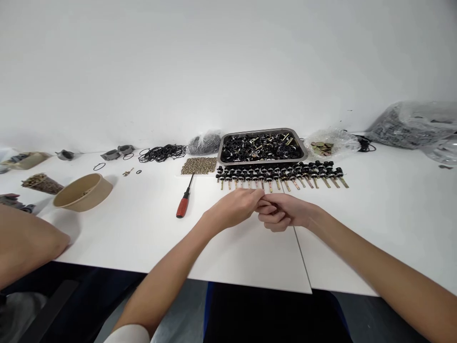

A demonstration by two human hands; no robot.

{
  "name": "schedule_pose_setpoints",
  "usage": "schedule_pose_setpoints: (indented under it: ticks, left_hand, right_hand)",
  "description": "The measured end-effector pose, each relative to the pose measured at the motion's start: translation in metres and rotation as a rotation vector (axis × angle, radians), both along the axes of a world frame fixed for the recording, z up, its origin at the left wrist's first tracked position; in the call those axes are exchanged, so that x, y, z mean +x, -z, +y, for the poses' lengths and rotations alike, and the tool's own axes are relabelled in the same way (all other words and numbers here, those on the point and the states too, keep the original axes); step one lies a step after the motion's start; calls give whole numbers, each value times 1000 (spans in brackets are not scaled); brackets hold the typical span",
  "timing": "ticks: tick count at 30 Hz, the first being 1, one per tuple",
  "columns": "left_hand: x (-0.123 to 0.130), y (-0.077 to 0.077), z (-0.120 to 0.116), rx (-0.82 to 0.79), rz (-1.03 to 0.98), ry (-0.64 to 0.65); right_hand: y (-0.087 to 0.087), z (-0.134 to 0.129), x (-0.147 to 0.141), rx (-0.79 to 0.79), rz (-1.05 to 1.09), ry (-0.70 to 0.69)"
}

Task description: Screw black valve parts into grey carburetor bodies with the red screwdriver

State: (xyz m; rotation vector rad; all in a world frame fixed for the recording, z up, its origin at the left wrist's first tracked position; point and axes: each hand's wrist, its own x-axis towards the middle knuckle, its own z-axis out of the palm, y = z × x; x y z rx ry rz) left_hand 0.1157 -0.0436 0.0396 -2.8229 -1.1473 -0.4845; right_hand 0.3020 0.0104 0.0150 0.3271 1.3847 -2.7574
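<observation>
My left hand (238,207) and my right hand (282,211) meet over the white table, their curled fingers pressed together. Whatever lies between the fingertips is hidden. Just beyond them stretches a row of black lock-like parts (278,172) with flat brassy tails pointing towards me. Behind that row stands a metal tray (263,163) heaped with similar black parts. To the left of my left hand lies a screwdriver (183,205) with a red and black handle. A patch of small brass pieces (199,166) is spread out beyond its tip.
Black rubber rings (162,153) lie in a pile at the back. Plastic bags of parts (414,126) rest against the wall. A tan bowl (84,193) and a tipped cup of brass pieces (42,183) stand at left, near another person's arm (30,240). A seam (302,257) crosses the table.
</observation>
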Motion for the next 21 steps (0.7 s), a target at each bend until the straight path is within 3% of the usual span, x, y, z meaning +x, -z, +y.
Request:
schedule_pose_setpoints:
  ticks: [6,12,15,18,21]
  left_hand:
    - [-10,11,-41,15,-15,-58]
    - [-35,16,-110,-45,-200,-203]
    - [-60,16,-151,36,-285,-278]
    - [-94,30,-202,38,-239,-450]
    - [-133,60,-262,-102,-314,-561]
  right_hand:
    - [4,-17,-11,25,-52,-138]
    - [-7,-58,-45,103,-98,-217]
    - [-8,-87,-76,74,-20,-224]
    - [8,-125,-114,-91,51,-309]
    - [41,-172,-155,-167,57,-225]
